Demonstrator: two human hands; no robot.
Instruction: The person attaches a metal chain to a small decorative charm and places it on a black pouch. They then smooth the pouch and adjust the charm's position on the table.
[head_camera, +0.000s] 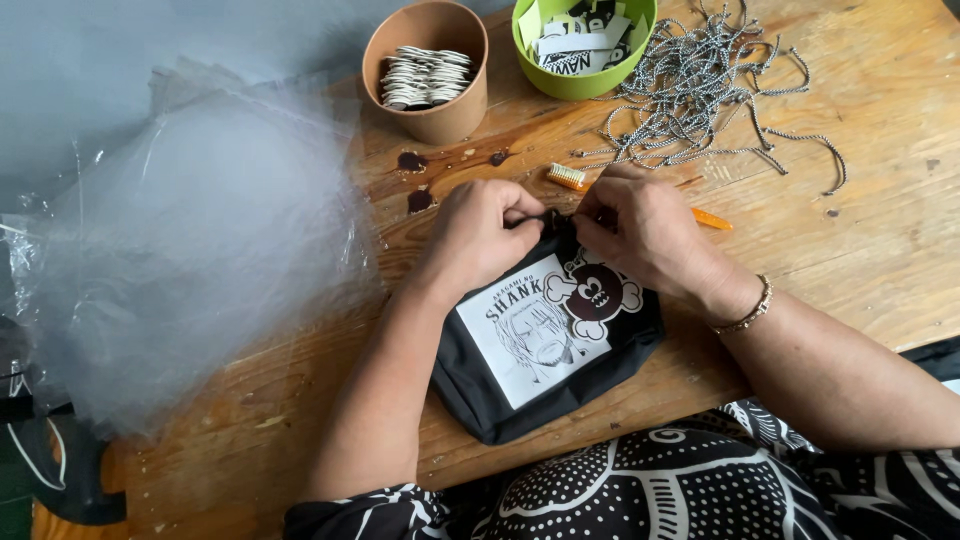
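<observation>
**Head view: risks at the top edge of the pouch**

Head view shows both hands meeting at the top edge of a black fabric pouch (545, 365) lying near the centre of a wooden table (850, 250). The left hand (480, 228) is clenched in a pinch on something small and dark at that edge; the right hand (645, 235) pinches the same spot from the other side. What exactly sits between the fingertips cannot be told.

Possible faults, as judged from this layout:

- Slippage. The pinch area is small and hidden by the fingers; a loose grip could let the part drop onto the pouch.
- Snagging. A heap of black-and-white cords (700, 85) lies at 1 o'clock from the hands, close enough for a sleeve or the bracelet (748, 312) to drag strands.
- Displacement. An orange tool (712, 219) lies just beside the right hand and could be knocked aside.
- Staining. Dark spots (418, 200) mark the table at 10 o'clock from the left hand; the pouch could pick them up if pushed there.
- Tipping. A brown paper cup (430, 70) and a green bowl (585, 45) stand at 12 o'clock.
</observation>
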